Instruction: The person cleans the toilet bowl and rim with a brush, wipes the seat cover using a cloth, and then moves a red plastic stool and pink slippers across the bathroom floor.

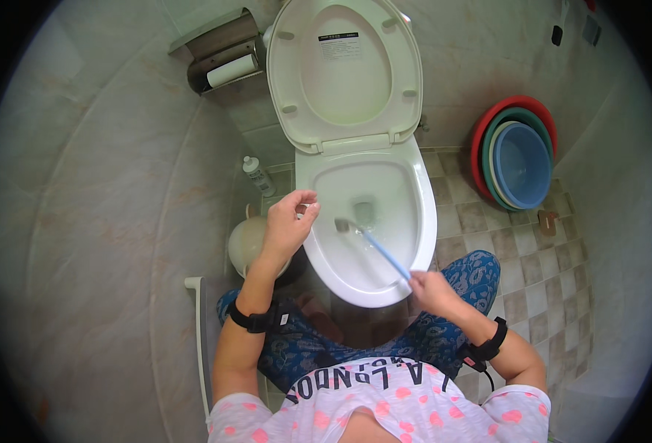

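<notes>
A white toilet bowl (427, 221) stands before me, its seat and lid (287, 66) raised. My right hand (435, 292) grips the light blue handle of a toilet brush (386, 255) over the front right rim. The brush slants inward, its greyish head at the left inner wall of the bowl. Some water shows at the drain (364, 209). My left hand (294, 221) is at the left rim, fingers loosely curled with a gap to the thumb, and nothing shows in it. Whether it touches the rim cannot be told.
A metal toilet paper holder (197, 75) is on the wall at upper left. A white bottle (258, 177) and a round cream bin (245, 243) stand left of the bowl. Nested basins (522, 165) lean at right on the tiled floor. A white bar (200, 332) runs along the left wall.
</notes>
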`<state>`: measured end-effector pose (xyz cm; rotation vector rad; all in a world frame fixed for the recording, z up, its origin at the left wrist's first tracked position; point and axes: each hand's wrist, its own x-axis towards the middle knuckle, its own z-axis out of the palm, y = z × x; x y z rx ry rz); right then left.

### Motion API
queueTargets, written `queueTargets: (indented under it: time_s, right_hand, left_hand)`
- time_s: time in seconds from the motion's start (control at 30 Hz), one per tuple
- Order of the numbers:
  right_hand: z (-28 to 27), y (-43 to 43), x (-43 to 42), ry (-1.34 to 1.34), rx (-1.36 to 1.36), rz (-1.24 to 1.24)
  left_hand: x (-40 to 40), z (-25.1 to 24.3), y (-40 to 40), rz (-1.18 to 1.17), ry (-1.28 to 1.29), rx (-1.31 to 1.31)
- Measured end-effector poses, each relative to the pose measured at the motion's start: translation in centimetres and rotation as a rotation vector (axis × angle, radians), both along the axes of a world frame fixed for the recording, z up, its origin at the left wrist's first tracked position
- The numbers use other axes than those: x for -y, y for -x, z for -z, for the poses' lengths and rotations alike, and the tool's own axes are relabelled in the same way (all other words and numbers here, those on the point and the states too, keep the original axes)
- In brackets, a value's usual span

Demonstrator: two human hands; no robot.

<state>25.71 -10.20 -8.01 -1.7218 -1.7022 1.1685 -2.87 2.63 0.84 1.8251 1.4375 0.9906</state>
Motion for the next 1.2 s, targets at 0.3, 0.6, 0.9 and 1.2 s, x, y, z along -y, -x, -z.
queueTargets:
  time_s: [0.3,0.6,0.9,1.2]
  right_hand:
    - [-2.4,-0.7,0.4,-0.122,-0.031,0.052]
    - [-12.0,-1.2,-0.2,0.149,-0.358,0.003]
    - [-12.0,-1.8,0.5,0.001,-0.261,0.046]
    - [-9.2,-2.7,0.4,-0.023,-0.266,0.085]
  left_hand:
    - [2.8,-2.7,0.8,-0.011,-0.051,-0.034]
    - [4.4,-3.9,1.0,0.112,-0.079,-0.109]
    - [5.6,-3.6,0.0,0.184,-0.158,-0.24]
    - [6.7,-3.5,-0.7,0.222,-0.177,-0.292]
